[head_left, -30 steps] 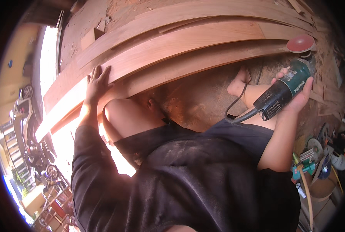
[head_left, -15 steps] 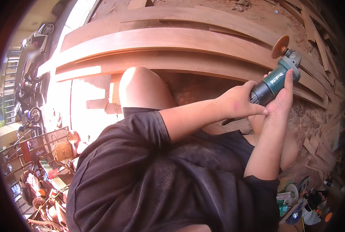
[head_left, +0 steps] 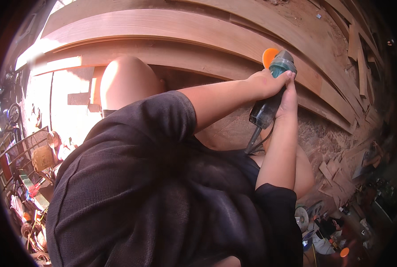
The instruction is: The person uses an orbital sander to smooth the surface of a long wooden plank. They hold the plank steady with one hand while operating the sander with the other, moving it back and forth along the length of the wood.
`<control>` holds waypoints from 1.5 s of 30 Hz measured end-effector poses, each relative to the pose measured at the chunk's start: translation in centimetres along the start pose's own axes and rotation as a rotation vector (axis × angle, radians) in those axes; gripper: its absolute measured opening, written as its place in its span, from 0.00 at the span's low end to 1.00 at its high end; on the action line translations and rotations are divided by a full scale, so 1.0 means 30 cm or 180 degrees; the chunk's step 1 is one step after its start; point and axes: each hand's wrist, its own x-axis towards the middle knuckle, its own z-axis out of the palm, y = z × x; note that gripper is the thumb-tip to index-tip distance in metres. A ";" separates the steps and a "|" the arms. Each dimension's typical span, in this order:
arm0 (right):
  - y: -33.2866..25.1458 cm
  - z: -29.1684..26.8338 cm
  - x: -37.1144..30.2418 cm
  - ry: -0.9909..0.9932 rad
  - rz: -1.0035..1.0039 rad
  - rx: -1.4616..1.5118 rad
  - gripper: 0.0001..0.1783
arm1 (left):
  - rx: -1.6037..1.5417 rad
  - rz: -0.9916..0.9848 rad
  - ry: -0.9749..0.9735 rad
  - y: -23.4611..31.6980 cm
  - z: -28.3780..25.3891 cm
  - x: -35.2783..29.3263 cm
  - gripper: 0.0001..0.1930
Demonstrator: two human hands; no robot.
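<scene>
Both hands hold an angle grinder [head_left: 264, 112] with a black body and a teal head. My left hand [head_left: 266, 84] wraps over the body close to the head. On the other side, my right hand [head_left: 288, 102] closes round it, and the two thumbs meet near the top. An orange disc [head_left: 268, 57] on the head is over the long wooden board [head_left: 163, 27]; whether it touches the wood I cannot tell. From the grinder's rear end, a dark cord [head_left: 252, 140] runs down toward my lap.
Further long boards [head_left: 269, 26] lie in layers across the far side. Wood scraps [head_left: 336, 178] are scattered on the dusty ground at right. Loose discs [head_left: 301, 218] and other clutter are at lower right. A wire rack [head_left: 29, 151] and a basket [head_left: 43, 158] stand at left.
The grinder has turned, its disc coming down over the boards. My left hand has shifted from the body's rear toward the head. The whole view has shifted too.
</scene>
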 end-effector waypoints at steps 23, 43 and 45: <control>0.032 0.082 0.032 -0.0501 0.0302 -0.1808 0.39 | -0.1116 -0.0670 0.0086 -0.089 -0.137 -0.084 0.47; 0.226 0.394 0.032 -0.1100 -0.0018 -0.2499 0.50 | -0.1847 -0.0566 0.0525 -0.184 -0.388 -0.289 0.48; 0.214 0.332 0.040 -0.0984 -0.0045 -0.2506 0.50 | -0.1833 -0.0591 0.0353 -0.172 -0.365 -0.280 0.48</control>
